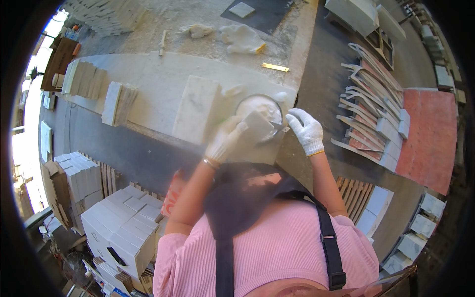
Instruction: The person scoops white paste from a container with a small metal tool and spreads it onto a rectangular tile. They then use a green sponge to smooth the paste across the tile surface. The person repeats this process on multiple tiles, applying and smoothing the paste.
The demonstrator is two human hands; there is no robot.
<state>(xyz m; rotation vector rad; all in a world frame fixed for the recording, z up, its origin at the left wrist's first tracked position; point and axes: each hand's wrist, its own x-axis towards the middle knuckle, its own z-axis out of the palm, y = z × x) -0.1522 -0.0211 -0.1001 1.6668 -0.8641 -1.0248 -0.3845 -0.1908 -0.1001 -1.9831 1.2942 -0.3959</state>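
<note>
My left hand (225, 142), in a white knit glove, grips a flat greyish-white stone tile (255, 124) by its left side. The tile is tilted over the near edge of a round bowl (238, 110) of white paste (260, 105). My right hand (307, 131), gloved too, is closed round a small tool at the bowl's right; its dark shiny blade, like a putty knife (272, 132), points left at the tile's lower edge. The fingers hide its handle. A pale marble slab or stack (197, 106) lies left of the bowl.
On the worktable lie loose gloves (242, 39), a yellow strip (275, 67) and a tile on a dark mat (242, 10). Tile stacks (118, 104) stand left. Curved pale strips (368, 99) and a red board (428, 133) are at right. White boxes (123, 222) are piled lower left.
</note>
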